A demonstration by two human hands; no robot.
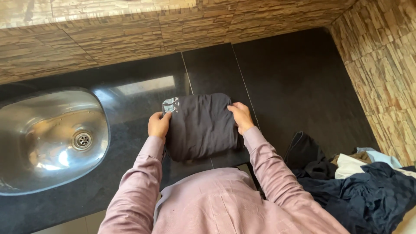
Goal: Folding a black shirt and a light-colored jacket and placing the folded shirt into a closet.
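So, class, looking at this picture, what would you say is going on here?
A person in a pink shirt stands at a black counter. Both hands grip a folded dark garment lying flat on it: the left hand at its left edge, the right hand at its right edge. A steel sink sits to the left, and a pile of loose clothes lies to the right.

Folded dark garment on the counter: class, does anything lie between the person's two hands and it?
Nothing visible does. The left hand rests on the left edge of the folded dark garment and the right hand on its right edge, both touching the cloth directly. The sink and clothes pile lie off to the sides.
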